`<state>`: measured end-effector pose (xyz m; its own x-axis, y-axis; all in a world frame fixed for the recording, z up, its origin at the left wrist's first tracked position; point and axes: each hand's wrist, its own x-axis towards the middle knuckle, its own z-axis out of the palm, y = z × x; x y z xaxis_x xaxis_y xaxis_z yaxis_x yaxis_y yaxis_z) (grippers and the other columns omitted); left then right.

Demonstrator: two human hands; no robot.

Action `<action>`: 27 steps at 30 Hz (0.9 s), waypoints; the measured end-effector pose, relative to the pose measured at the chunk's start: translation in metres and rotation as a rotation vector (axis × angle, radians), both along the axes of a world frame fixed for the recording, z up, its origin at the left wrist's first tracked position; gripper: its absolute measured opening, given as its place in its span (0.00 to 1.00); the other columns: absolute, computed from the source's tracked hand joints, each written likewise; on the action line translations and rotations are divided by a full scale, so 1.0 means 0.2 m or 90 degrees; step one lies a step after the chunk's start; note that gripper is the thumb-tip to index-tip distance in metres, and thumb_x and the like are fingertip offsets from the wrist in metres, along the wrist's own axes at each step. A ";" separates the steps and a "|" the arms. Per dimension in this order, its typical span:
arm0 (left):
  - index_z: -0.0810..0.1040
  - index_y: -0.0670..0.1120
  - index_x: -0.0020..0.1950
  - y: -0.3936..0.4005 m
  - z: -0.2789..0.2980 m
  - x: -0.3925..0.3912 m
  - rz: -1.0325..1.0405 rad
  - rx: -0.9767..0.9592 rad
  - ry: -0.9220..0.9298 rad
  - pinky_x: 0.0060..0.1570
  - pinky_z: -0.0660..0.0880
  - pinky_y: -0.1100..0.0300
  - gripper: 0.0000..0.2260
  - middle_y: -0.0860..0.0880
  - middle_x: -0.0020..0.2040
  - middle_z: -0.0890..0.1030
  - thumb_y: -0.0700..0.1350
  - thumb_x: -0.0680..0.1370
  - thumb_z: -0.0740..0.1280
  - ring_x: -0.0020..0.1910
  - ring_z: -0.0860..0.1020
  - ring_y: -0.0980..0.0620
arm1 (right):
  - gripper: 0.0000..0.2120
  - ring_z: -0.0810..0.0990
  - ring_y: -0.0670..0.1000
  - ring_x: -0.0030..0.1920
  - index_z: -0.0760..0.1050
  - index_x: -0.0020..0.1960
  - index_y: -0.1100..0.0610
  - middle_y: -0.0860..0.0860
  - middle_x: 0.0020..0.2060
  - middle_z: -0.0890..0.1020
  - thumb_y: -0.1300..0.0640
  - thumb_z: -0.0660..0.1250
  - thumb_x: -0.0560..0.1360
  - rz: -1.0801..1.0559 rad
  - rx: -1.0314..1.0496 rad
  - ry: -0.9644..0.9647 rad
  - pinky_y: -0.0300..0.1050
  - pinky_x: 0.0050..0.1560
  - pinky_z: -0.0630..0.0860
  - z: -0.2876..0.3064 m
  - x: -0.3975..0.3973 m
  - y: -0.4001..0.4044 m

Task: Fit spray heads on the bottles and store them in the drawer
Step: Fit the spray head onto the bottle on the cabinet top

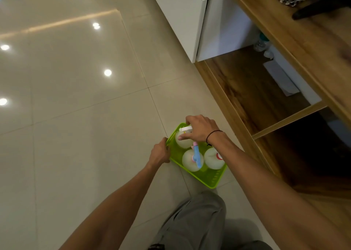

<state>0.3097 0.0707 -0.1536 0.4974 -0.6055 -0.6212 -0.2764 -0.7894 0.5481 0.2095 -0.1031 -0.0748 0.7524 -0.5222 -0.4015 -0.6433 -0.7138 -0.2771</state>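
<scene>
A lime-green plastic basket (pixel 216 181) stands on the tiled floor and holds three pale round bottles. The far bottle (pixel 182 142) carries a white spray head (pixel 185 129), and my right hand (pixel 201 130) is closed over that head from above. The middle bottle (pixel 190 162) wears a blue and pink spray head (pixel 196 155). The right bottle (pixel 213 159) shows a red and white label, and my forearm hides its top. My left hand (pixel 160 153) grips the basket's left rim.
A pulled-out wooden drawer (pixel 252 90) lies open to the right of the basket, with a white paper (pixel 281 78) and a small clear bottle (pixel 262 43) at its back. A white cabinet front (pixel 182 16) stands beyond. My grey-trousered leg (pixel 191 221) is below the basket.
</scene>
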 end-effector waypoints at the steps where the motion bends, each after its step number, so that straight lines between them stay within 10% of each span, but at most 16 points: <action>1: 0.75 0.40 0.69 -0.01 0.00 0.01 0.020 -0.018 0.021 0.51 0.86 0.40 0.13 0.33 0.60 0.82 0.40 0.85 0.59 0.50 0.87 0.32 | 0.36 0.79 0.55 0.49 0.76 0.57 0.50 0.50 0.50 0.82 0.23 0.71 0.64 -0.025 0.019 -0.018 0.49 0.44 0.71 0.01 -0.03 -0.02; 12: 0.79 0.38 0.67 -0.10 0.10 0.06 0.006 -0.054 0.050 0.53 0.85 0.39 0.14 0.31 0.57 0.85 0.35 0.85 0.58 0.49 0.88 0.31 | 0.31 0.82 0.59 0.54 0.78 0.54 0.54 0.53 0.49 0.83 0.30 0.48 0.82 -0.272 0.173 -0.158 0.61 0.58 0.79 0.07 -0.35 -0.18; 27: 0.78 0.34 0.63 -0.21 0.25 0.23 -0.007 -0.020 0.075 0.51 0.85 0.35 0.11 0.28 0.58 0.81 0.36 0.87 0.59 0.52 0.86 0.29 | 0.18 0.75 0.54 0.65 0.75 0.68 0.50 0.52 0.65 0.79 0.41 0.62 0.84 -0.401 0.512 -0.005 0.61 0.61 0.76 -0.14 -0.52 -0.34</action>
<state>0.3559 0.0278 -0.1028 0.4144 -0.6313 -0.6555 -0.2172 -0.7681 0.6024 0.1053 -0.1707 -0.1032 0.4382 -0.4025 -0.8037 -0.8334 0.1531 -0.5310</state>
